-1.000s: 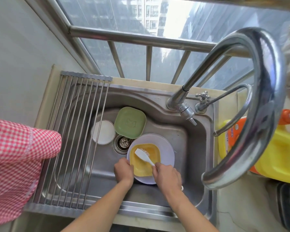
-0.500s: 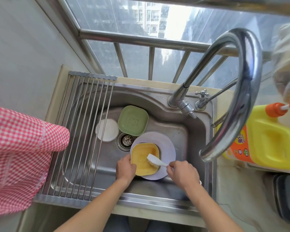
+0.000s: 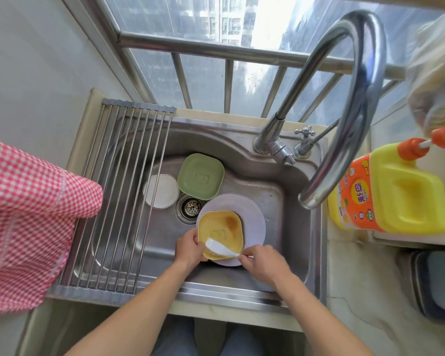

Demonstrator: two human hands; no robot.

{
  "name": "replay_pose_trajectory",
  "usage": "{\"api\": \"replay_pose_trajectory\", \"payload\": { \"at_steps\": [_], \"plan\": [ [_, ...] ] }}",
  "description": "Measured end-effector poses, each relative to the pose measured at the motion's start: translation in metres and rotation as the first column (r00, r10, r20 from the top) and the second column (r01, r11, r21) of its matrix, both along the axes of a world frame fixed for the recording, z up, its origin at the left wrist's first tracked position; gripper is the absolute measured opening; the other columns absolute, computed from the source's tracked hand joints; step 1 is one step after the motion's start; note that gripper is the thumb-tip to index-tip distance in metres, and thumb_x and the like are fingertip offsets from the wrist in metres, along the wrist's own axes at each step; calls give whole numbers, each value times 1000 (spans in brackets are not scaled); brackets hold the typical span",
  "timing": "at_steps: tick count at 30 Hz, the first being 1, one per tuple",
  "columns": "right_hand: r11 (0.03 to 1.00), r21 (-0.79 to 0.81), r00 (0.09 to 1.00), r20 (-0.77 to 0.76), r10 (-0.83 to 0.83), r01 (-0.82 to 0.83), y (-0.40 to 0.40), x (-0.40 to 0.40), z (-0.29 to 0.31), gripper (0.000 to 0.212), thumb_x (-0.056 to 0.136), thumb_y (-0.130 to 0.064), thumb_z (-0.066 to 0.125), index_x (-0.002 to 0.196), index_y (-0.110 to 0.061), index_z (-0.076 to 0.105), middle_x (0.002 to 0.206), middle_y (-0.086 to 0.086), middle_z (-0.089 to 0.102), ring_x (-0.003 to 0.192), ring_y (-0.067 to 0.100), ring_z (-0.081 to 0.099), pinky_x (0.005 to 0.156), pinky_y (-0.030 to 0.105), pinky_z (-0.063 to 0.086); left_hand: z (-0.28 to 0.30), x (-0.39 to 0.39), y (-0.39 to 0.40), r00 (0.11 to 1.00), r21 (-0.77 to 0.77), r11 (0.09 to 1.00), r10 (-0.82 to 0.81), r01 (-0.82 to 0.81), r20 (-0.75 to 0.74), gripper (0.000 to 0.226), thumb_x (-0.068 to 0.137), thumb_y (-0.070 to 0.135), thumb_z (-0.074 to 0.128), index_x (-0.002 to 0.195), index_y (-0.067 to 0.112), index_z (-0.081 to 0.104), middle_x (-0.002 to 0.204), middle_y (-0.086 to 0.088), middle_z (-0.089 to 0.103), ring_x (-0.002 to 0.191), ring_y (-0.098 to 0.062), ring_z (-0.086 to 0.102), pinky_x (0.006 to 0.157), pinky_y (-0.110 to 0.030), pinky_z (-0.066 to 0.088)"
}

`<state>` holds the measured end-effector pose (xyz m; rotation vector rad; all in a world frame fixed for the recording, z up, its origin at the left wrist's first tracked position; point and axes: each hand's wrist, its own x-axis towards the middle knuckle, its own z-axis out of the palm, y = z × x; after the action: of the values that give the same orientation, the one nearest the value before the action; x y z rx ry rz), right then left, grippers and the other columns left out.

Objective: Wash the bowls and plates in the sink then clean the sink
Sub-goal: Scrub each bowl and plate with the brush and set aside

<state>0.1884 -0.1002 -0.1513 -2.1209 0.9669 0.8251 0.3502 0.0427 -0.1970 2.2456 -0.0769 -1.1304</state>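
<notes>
- I judge I'm in the washing step: my right hand (image 3: 263, 260) pinches the handle of the white brush (image 3: 220, 248), whose head lies on the near edge of the yellow square bowl (image 3: 220, 233).
- My left hand (image 3: 190, 249) grips that bowl's near-left rim, its fingers curled round the edge to steady it.
- The yellow bowl sits on the pale round plate (image 3: 252, 219) in the sink (image 3: 270, 201), just right of the drain (image 3: 190, 207). A brownish stain shows on the bowl's far side.
- The green square bowl (image 3: 201, 176) and a small white dish (image 3: 161, 190) lie beyond the drain, apparently not yet scrubbed.
- Next I'd sweep the brush up towards that stain, keeping the rim pinned so the bowl doesn't skate on the plate.
- No water runs from the tap (image 3: 344, 119); rinsing comes later, then the sink itself.
</notes>
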Motion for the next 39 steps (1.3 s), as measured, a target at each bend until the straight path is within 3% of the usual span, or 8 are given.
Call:
{"api": "replay_pose_trajectory", "payload": {
  "at_steps": [5,10,15,19,23,27,36,39],
  "plan": [
    [964,-261,998,-13,-62,56,-7,1,-1,35,101,-48,41,105,-26,68,106,10,71,102,38,65,78,38,49,-6,0,1,999,4,1000,-10,10,-34,25,79,-11,50,70,11,44,76,-6,46,66,-25,57,55,-43,62],
    [995,-84,996,81,-46,53,18,9,-9,32,101,-51,42,105,-31,67,100,7,72,101,37,64,76,38,49,-9,0,2,998,-14,1000,27,-28,-58,25,80,-11,50,70,11,43,77,-7,43,68,-23,55,55,-41,62],
    [954,-221,976,116,-182,204,13,3,-15,36,103,-50,40,105,-26,67,98,13,72,99,41,65,77,41,52,-12,0,2,995,-29,997,67,-69,-74,26,80,-12,50,74,10,39,77,-7,40,67,-24,57,57,-41,63],
    [993,-89,991,121,-60,71,18,5,-12,33,100,-54,43,109,-34,68,99,6,73,99,38,64,78,41,52,-13,-1,4,994,-34,996,77,-80,-79,27,81,-11,54,75,11,39,76,-6,40,65,-23,59,57,-42,63],
    [965,-203,984,102,-149,167,10,5,-12,35,103,-49,41,104,-27,67,98,11,72,97,40,64,76,40,51,-16,0,4,994,-33,996,81,-83,-75,27,80,-12,52,75,12,39,76,-6,39,69,-25,57,57,-43,63],
    [991,-109,992,108,-63,75,16,8,-10,34,101,-53,42,107,-31,67,97,6,72,97,38,64,77,40,52,-18,0,5,995,-37,996,77,-80,-69,27,80,-13,51,75,11,40,75,-6,40,67,-24,56,56,-41,62],
    [990,-126,995,88,-44,55,20,12,-10,34,103,-51,40,110,-31,67,101,9,72,100,38,64,78,40,50,-22,0,5,995,-44,997,57,-60,-81,23,79,-12,52,77,10,43,75,-7,42,66,-24,56,54,-40,62],
    [959,-250,990,73,-121,136,14,11,-10,35,104,-49,38,106,-27,67,99,11,72,97,40,65,78,41,52,-25,0,5,994,-50,997,49,-54,-98,16,80,-12,52,79,2,44,77,-8,41,69,-25,56,54,-40,62]
  ]
}}
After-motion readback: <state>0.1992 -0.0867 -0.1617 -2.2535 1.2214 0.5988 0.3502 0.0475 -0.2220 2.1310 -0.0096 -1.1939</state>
